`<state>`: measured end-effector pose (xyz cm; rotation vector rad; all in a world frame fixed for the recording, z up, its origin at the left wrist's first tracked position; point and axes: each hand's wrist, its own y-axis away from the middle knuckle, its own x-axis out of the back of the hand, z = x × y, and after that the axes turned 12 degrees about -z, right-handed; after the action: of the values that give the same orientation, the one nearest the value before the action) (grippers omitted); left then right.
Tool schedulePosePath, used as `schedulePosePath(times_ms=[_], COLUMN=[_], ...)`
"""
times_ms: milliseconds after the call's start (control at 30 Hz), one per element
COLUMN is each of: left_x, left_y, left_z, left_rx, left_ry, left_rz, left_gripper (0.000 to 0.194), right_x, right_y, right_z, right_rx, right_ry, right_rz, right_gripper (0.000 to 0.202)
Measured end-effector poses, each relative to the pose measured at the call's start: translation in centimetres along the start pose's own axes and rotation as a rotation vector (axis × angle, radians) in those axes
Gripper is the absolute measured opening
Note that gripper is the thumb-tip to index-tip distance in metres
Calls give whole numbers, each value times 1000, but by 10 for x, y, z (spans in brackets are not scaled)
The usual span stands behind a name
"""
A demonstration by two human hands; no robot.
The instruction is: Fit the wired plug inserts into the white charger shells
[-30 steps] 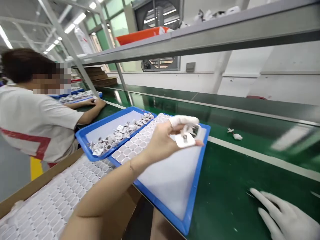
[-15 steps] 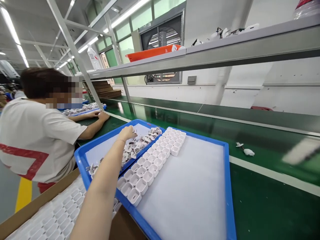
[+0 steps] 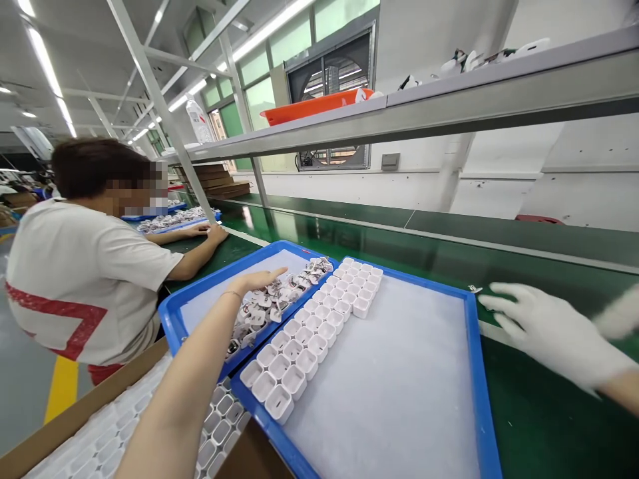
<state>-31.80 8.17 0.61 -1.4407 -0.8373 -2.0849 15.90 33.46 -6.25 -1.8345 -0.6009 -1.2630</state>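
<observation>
The parts heap [image 3: 272,307] slants lengthwise away rightward. The left hand [image 3: 252,281] is over it (fingers [image 3: 277,273] gripping or not, I cannot tell).

Room to pass lies open above the front tray [image 3: 478,359], right of the white cups [image 3: 307,361]. The left hand [image 3: 252,281] bars the other tray [image 3: 168,326]; a gloved hand [image 3: 542,326] blocks the bench [image 3: 544,429] at right; a shelf [image 3: 449,105] crosses higher behind.
</observation>
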Motion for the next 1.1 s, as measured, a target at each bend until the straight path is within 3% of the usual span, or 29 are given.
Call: schedulePosePath(times_ms=[33, 133, 267, 367, 500, 633, 767, 867, 967, 1100], left_x=[-1, -3, -7, -22, -60, -96, -110, -112, -116, -125], left_y=[2, 14, 52, 90, 130, 148, 156, 154, 139, 101], left_z=[1, 8, 29, 51, 83, 109, 120, 125, 136, 157], left_rx=[-33, -134, -315, -521, -795, -891, -887, -856, -802, -712], left_ry=[0, 0, -43, -188, -612, -776, -809, -806, -800, -776], left_rz=[2, 121, 256, 234, 271, 287, 282, 282, 314, 384], left_gripper=[62, 69, 68, 50, 34, 24, 20, 21, 25, 27], right_x=[-9, -38, -62, -61, -47, -37, -34, -34, -33, -32], right_y=[-21, -60, -57, -35, -18, -22, -24, -19, -12, -2], right_z=[6, 26, 46, 51, 46, 37, 29, 26, 26, 26], right_rx=[7, -170, -218, -255, -339, -492, -592, -572, -510, -445], right_ry=[21, -72, -151, -198, -212, -145, -63, -58, -92, -166], right_rz=[-115, -321, -387, -423, -468, -532, -547, -538, -531, -509], right_gripper=[33, 44, 53, 57, 52, 44, 32, 32, 33, 32])
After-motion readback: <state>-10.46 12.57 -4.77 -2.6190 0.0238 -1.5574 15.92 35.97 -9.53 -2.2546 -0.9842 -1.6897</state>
